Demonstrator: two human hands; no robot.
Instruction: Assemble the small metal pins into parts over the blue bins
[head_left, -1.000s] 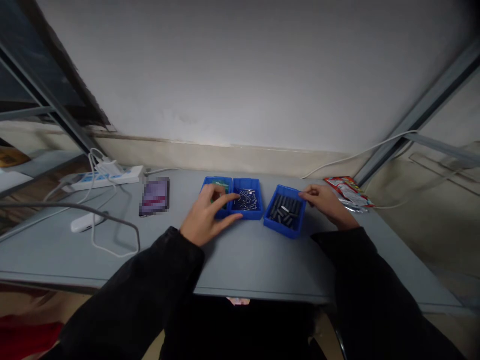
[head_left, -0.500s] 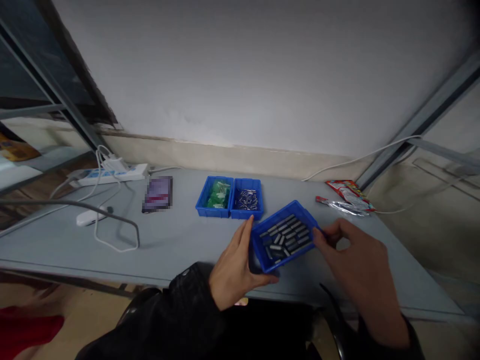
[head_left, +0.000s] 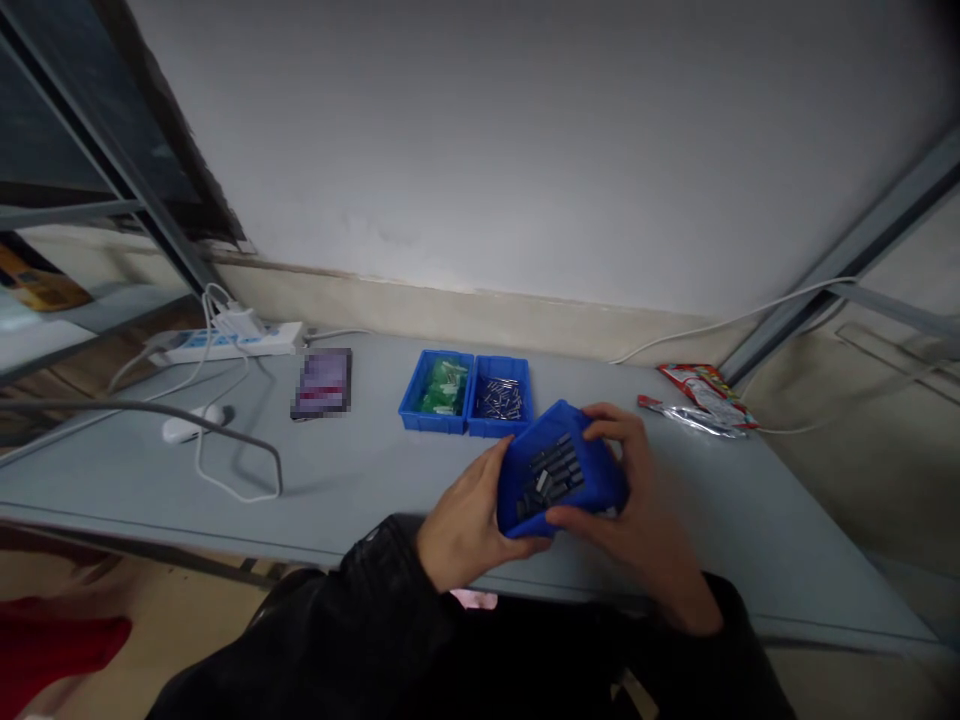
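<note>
Between my two hands a blue plastic bin (head_left: pixel 604 475) is held tilted near the front of the table. Inside it lie several short metal cylinders (head_left: pixel 556 468), bunched together. My left hand (head_left: pixel 469 515) grips the bin's left side, thumb under the near edge. My right hand (head_left: pixel 630 500) wraps round its right end, fingers over the far rim and thumb at the near side. Just beyond stand two more blue bins side by side. The left bin (head_left: pixel 409 418) has green and whitish pieces (head_left: pixel 445 388); the right bin (head_left: pixel 501 428) has small metal pins (head_left: pixel 499 398).
On the left of the table (head_left: pixel 360 480) are a white power strip (head_left: pixel 277 340) with cables, a blurred purple packet (head_left: pixel 322 383) and a small white device (head_left: pixel 187 425). A red and silver wrapper (head_left: pixel 705 400) lies at the back right. A wall rises behind.
My right hand has moved from the bin's right corner to a full grip round its right end. The bin has tilted more steeply, and the cylinders look more bunched.
</note>
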